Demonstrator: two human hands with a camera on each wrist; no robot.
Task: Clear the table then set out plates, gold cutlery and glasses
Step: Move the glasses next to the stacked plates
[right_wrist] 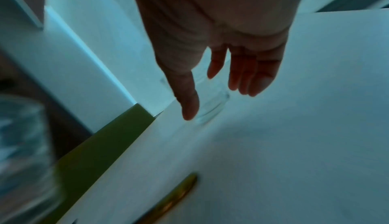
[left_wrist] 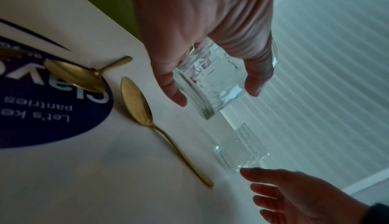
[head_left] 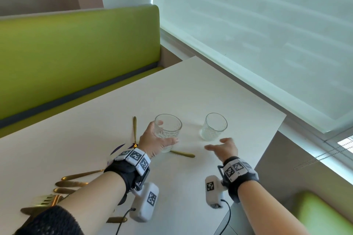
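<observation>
Glasses are in hand now: the left hand [head_left: 152,140] wraps thumb and fingers round one glass [head_left: 168,129], which the left wrist view shows lifted just off the table [head_left: 191,89], near its middle. At about three o'clock from it, a second glass [head_left: 213,127] stands upright on the table. The right hand [head_left: 224,148] hovers at six o'clock of that second glass, fingers spread and loosely straight, gripping nothing; its fingertips look just short of the glass wall.

Gold cutlery lies loose around: one spoon [left_wrist: 147,111] under and beside the lifted glass, another [left_wrist: 77,76] on a blue sticker [left_wrist: 42,119], and a heap of forks and spoons [head_left: 63,187] at eight o'clock by the left forearm. No plates show.

By my reading, the step is gathering the two glasses, either to clear them or to place them. The next move calls for the right hand to close round the second glass low on its patterned wall, keeping it upright. The held glass should be carried clear of the spoon handle beneath it, since the smooth glass could slip or knock.
</observation>
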